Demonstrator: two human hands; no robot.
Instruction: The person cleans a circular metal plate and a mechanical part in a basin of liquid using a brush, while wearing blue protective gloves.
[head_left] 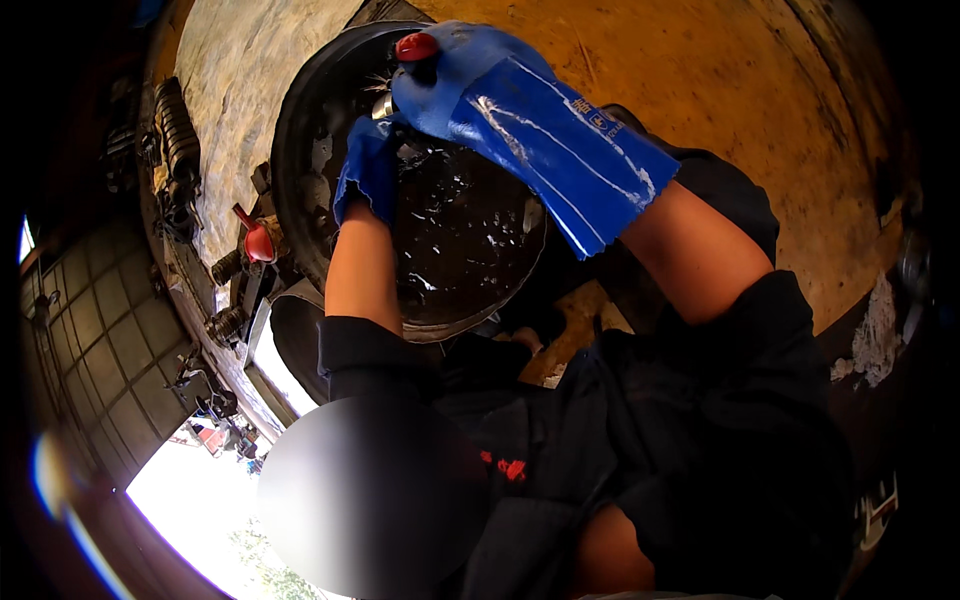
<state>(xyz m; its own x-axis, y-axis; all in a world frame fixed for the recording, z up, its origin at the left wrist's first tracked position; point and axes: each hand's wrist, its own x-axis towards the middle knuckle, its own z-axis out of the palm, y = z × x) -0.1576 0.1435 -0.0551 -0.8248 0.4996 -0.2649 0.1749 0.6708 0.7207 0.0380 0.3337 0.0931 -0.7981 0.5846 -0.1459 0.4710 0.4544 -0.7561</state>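
Observation:
Both my hands wear blue rubber gloves and meet over the far part of a round black tub (287,150) of dark, shiny liquid (455,215). My right hand (450,85) is closed around what looks like a brush (417,47); its rounded red handle end sticks out past the glove, and thin bristles show at the left. Just below the bristles a small shiny metal piece (383,106) shows between the gloves. My left hand (370,165) is closed beside it, low in the tub; its fingers are mostly hidden, so what it grips is unclear.
Left of the tub lie a red scoop-shaped thing (258,243) and several dark coil springs (177,135). A stained yellow-brown surface (700,70) spreads at the far right. Below the tub's left edge is a dark round container (298,340).

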